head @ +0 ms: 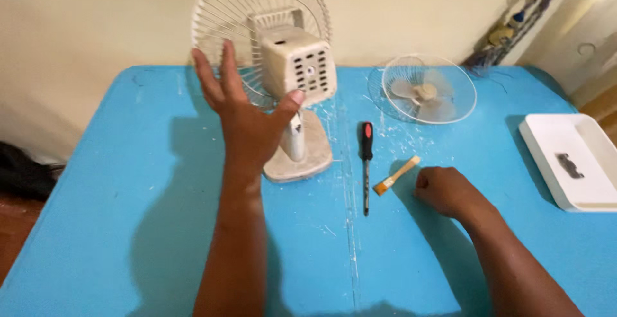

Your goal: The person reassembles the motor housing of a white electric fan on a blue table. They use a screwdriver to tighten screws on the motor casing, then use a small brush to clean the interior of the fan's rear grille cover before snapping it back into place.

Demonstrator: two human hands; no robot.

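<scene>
Near edge: both forearms come in from the bottom over a blue table flecked with pale scratches and bits along its middle seam.

Right hand, right of centre: curled into a loose fist, knuckles down on the tabletop. Nothing visible in it; whether anything small sits inside the fist cannot be told. Just left of it lies a small paintbrush with a pale wooden handle, bristle end nearer the viewer, handle angled away to the right. The hand is close beside it, not clearly touching.

Left of the brush: a screwdriver, black and red handle at the far end, thin shaft pointing toward the near edge. Lies flat, apart from both hands.

Left hand, left of centre and farther out: spread wide open, fingers up, thumb out to the right. It holds nothing. The palm stands against the rear guard of a small cream desk fan, thumb tip at the lower corner of the boxy motor housing. The fan stands upright on its flat base, back toward the viewer, near the far wall.

Far right of the fan: a loose wire guard with the fan blades resting in it, flat on the table.

Right edge: a white tray with a small dark piece inside.
</scene>
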